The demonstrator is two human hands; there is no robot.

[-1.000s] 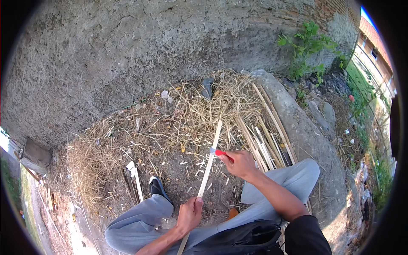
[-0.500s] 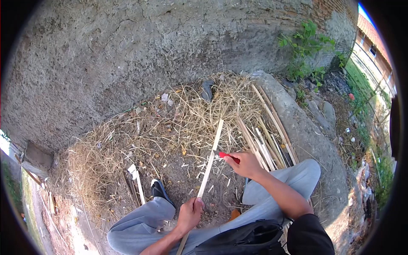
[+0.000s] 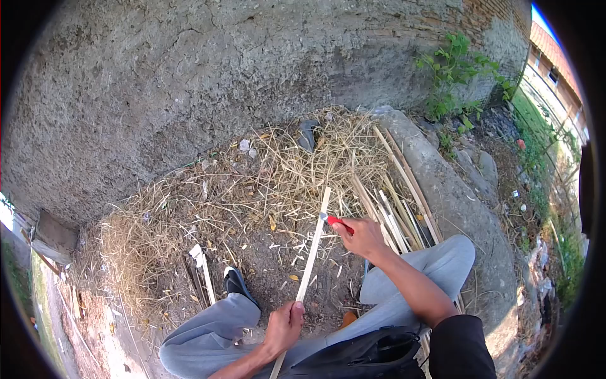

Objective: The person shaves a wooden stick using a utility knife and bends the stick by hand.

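A long pale wooden strip [image 3: 310,259] runs upward from the lap, its far end over the straw. My left hand [image 3: 284,325] is closed round its lower part, close to the lap. In my right hand [image 3: 364,238] is a red-handled knife [image 3: 339,222], the fingers wrapped round its handle. The knife's blade meets the strip a little below its far end.
Loose straw [image 3: 303,164] and small shavings cover the ground below a rough wall [image 3: 221,76]. Several wooden strips [image 3: 394,221] lie by the right knee, next to a large stone edge [image 3: 442,170]. A dark shoe [image 3: 237,282] is at the left knee.
The strip has slid slightly down toward the lap with my left hand. My right hand and the knife have moved a little up along it, nearer its far end.
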